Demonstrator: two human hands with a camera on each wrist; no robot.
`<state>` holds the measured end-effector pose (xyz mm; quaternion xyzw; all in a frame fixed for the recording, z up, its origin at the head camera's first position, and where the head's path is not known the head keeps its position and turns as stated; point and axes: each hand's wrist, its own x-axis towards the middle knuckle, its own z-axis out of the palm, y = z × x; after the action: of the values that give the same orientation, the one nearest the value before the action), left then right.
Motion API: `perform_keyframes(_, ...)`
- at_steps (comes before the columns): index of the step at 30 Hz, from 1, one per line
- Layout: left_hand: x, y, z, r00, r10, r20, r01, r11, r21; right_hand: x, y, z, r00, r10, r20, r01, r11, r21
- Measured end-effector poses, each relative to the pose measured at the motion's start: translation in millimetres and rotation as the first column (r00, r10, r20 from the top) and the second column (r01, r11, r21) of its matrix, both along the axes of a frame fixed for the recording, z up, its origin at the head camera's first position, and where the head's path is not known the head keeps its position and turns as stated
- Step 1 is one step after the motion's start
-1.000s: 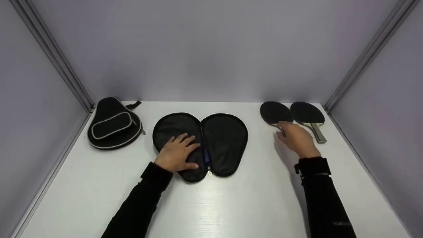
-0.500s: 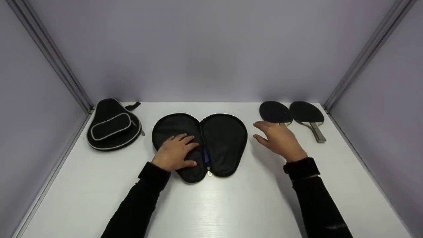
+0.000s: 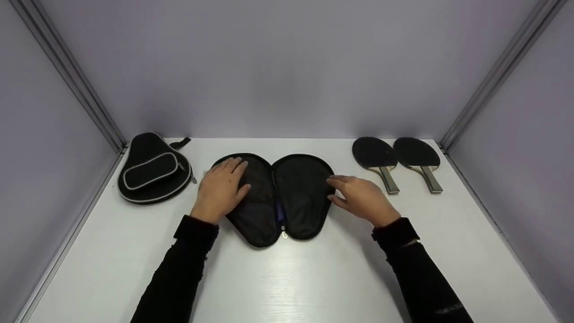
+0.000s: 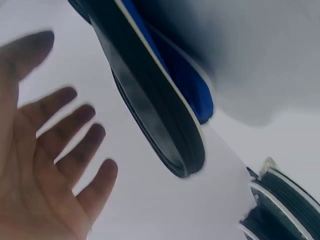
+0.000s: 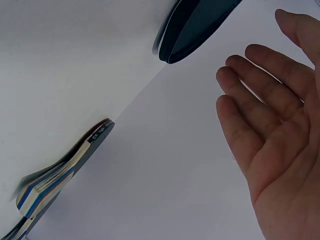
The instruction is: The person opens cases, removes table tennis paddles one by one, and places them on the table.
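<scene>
A black table tennis paddle case lies unzipped and spread in two halves on the white table, a strip of blue lining at its hinge. My left hand is over the outer edge of the left half, fingers straight; the left wrist view shows the hand beside the case, its palm holding nothing. At the right half's outer edge, my right hand has its fingertips right at the rim. In the right wrist view that hand has loosely extended fingers and holds nothing, with the case above.
Two black table tennis paddles lie side by side at the back right, handles toward me. A second, closed black paddle case with grey piping lies at the back left. Grey panels wall the table's back and sides.
My right hand has let go of the left paddle's handle and moved left to the case's right edge. My left hand has slid from the left half's middle toward its outer edge.
</scene>
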<state>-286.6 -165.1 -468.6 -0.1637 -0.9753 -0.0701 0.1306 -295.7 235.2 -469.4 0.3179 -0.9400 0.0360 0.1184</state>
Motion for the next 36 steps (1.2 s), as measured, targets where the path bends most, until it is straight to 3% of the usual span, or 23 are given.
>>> perform_keyframes(6, -4.5, -21, 3.7, 0.992, 0.126, -0.005, -0.123, 0.982, 0.146, -0.7, -4, -6.2, 0.999, 0.010, 0.047, -0.011, 1.000, 0.018)
perform_keyframes(15, -4.3, -42, 2.5, 0.965, 0.222, 0.137, -0.248, 0.944, 0.218, -1.0, -3, -12.9, 0.994, -0.006, 0.106, 0.003, 0.999, 0.034)
perform_keyframes(19, -4.3, -43, 2.1, 0.962, 0.210, 0.172, -0.244, 0.947, 0.209, -0.7, -2, -15.2, 0.990, 0.016, 0.139, -0.020, 0.999, 0.025)
perform_keyframes(24, -3.9, -42, 5.3, 0.965, 0.203, 0.163, -0.233, 0.953, 0.192, -2.2, -2, -18.0, 0.979, 0.048, 0.199, -0.052, 0.999, 0.014)
perform_keyframes(28, -2.2, -40, 10.8, 0.971, 0.200, 0.130, -0.223, 0.955, 0.197, -2.8, -3, -18.3, 0.975, 0.063, 0.215, -0.069, 0.997, 0.021)
perform_keyframes(36, 3.2, -35, 23.7, 0.987, 0.160, 0.022, -0.160, 0.945, 0.285, -2.0, -4, -17.4, 0.980, 0.123, 0.159, -0.134, 0.989, 0.058)
